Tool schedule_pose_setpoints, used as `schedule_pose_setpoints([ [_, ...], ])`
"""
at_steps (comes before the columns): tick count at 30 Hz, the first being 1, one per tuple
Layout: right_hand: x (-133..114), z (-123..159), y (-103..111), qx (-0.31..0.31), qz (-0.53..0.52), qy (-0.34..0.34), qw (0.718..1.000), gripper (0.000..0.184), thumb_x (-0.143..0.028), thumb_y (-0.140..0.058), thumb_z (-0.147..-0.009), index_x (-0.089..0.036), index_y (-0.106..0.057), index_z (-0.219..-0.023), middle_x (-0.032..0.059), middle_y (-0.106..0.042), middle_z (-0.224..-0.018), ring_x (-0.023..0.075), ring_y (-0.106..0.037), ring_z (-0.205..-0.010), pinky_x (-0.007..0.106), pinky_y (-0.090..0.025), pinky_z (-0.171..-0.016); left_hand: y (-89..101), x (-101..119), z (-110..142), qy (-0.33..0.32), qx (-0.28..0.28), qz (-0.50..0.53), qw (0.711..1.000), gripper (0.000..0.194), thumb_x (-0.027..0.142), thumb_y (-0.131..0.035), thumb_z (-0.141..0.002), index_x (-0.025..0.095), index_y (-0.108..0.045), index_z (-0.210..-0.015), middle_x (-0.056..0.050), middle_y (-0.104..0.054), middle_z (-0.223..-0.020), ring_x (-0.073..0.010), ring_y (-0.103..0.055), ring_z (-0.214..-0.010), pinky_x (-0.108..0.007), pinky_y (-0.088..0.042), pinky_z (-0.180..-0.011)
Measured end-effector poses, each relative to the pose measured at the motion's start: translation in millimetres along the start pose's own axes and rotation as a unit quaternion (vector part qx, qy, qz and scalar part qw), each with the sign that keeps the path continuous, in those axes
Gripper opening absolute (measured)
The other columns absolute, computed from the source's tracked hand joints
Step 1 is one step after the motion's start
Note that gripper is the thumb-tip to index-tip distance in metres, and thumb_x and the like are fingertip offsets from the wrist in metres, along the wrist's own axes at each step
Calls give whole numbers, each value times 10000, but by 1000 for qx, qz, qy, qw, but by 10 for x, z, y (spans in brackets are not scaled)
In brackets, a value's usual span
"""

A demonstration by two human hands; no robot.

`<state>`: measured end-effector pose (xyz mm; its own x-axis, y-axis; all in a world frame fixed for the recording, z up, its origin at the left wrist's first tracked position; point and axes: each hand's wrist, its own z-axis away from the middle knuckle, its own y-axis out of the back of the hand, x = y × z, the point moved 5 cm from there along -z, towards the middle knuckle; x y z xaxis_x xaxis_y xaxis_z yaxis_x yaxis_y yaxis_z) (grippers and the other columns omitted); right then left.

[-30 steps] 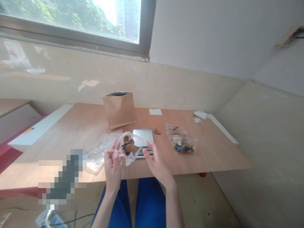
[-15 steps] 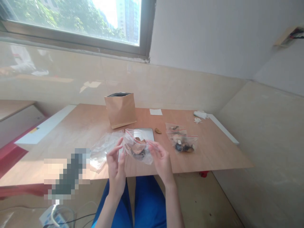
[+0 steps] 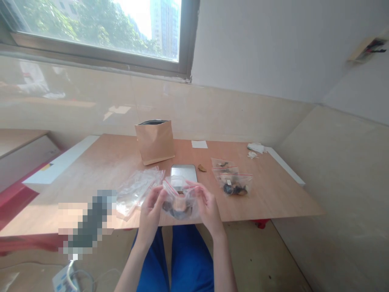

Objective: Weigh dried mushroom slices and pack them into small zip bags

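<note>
Between my hands I hold a clear zip bag [image 3: 180, 205] with a red seal line, its mouth parted, and brown and dark dried pieces inside. My left hand [image 3: 152, 202] is closed on the bag's left edge; my right hand [image 3: 207, 202] grips the opposite edge. Just beyond the bag lies a flat silver scale [image 3: 183, 172], partly covered by it. A single brown dried piece [image 3: 202, 168] rests on the table beside the scale. Left of my hands is a pile of clear plastic bags [image 3: 133, 194].
Filled zip bags [image 3: 240, 184] lie to the right on the wooden table [image 3: 273, 198]. An open brown paper pouch [image 3: 155, 142] stands at the back, with a white paper [image 3: 199, 144] near the wall. Crumpled white tissue [image 3: 256, 147] sits back right. A blurred-out object [image 3: 91, 221] is at the left front.
The bag has come lower and nearer to me, uncovering more of the scale. My left hand has moved from beside the bag's edge to a grip on it, and the mouth is wider.
</note>
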<state>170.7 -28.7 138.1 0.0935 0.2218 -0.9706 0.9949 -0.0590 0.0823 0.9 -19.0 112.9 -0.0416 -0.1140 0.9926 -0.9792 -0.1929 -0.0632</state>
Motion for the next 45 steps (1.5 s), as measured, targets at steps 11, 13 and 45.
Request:
schedule_pose_setpoints([
  [11, -5, 11, 32, 207, -65, -4, 976, 344, -458, -440, -882, -167, -625, -867, 58, -690, -823, 177, -642, -767, 280, -492, -722, -17, 37, -5, 18, -4, 88, 996, 263, 430, -519, -792, 186, -579, -867, -30, -647, -864, -181, -597, -865, -282, -460, -781],
  [13, -7, 25, 23, 241, -33, 14, 970, 327, -448, -439, -883, -171, -609, -852, 29, -653, -713, 155, -614, -673, 257, -479, -660, -32, 67, 5, 7, -2, 63, 998, 276, 446, -521, -796, 184, -601, -838, -28, -648, -845, -175, -600, -864, -268, -460, -787],
  [45, 302, -8, 146, 175, -65, -54, 981, 398, -546, -583, -757, -150, -615, -722, 0, -596, -516, 98, -492, -408, 184, -387, -373, 83, 118, 6, 67, 89, 104, 988, 282, 391, -634, -712, 139, -707, -818, -45, -709, -730, -187, -652, -729, -274, -508, -692],
])
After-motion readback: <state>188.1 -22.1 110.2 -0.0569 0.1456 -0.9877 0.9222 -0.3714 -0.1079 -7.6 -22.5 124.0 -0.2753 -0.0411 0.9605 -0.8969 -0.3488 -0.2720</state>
